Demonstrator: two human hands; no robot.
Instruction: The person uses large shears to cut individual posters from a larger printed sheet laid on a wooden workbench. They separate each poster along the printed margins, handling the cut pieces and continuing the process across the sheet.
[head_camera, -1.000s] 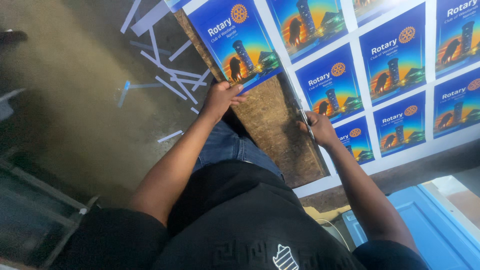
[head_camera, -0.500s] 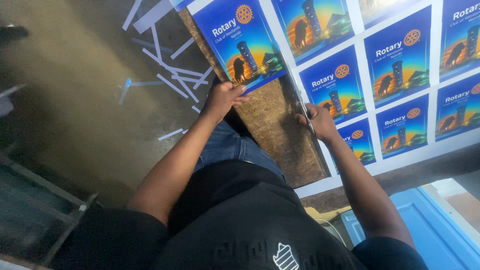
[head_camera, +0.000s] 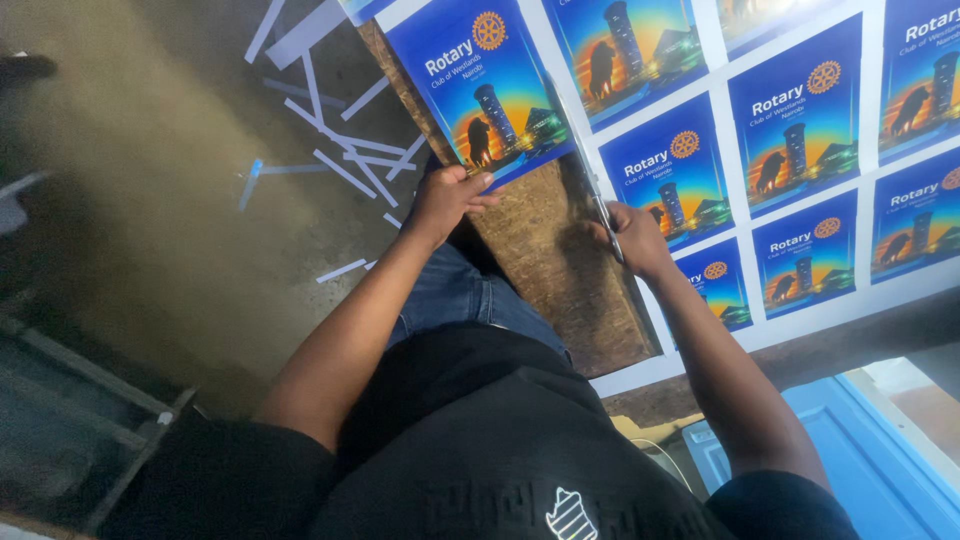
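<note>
Head view shows that my left hand (head_camera: 447, 198) now pinches the cut blue poster (head_camera: 485, 85) lower at its bottom edge, while my right hand (head_camera: 630, 235) stays closed around the metal ruler (head_camera: 580, 160) on the printed sheet (head_camera: 800, 120), so the cutting continues.

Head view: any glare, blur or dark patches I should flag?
Head view: tilted frame; glare washes out the printed sheet at the top right edge; the floor and lower left corner sit dim; the black shirt shows almost no detail. Left hand, holding a cut print, and right hand, on a thin blade, look reasonably sharp. Paper strips on the floor read clearly.
</note>
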